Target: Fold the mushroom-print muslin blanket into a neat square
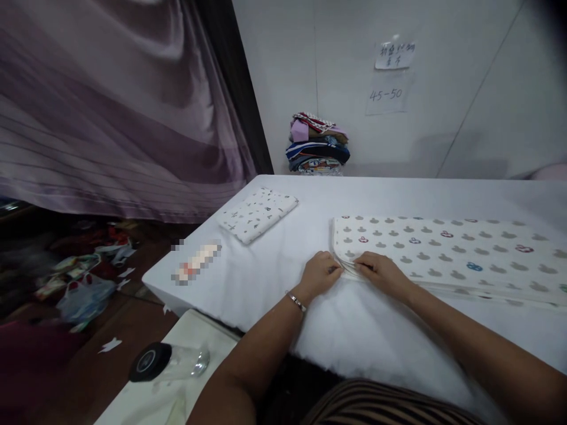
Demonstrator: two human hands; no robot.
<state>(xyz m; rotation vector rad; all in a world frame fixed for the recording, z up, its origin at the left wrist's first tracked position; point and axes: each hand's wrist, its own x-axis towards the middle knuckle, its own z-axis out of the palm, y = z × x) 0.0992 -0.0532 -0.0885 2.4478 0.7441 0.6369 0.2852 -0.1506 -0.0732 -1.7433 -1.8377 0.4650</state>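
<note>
The spotted cloth (443, 251) lies along the near half of the table (274, 283). It is already doubled into a long band, and several layers show at its left end. Both hands are at the near left corner of that band. The left hand (321, 273) is closed on the corner from outside, and the right hand (381, 270) lies on the cloth with its fingertips pinching the same layered edge. I think the folding is about half done: the band is flat and even, but still much longer than the small folded cloth (257, 213), which lies finished near the table's left edge.

A pile of folded clothes (318, 144) sits at the far edge against the wall, below two paper notes (394, 56). A small blurred object (196, 261) lies near the left corner of the table. A bottle with a black cap (166, 361) lies on a low surface beside the person. None of these touches the band, and the table surface in front of the hands looks free.
</note>
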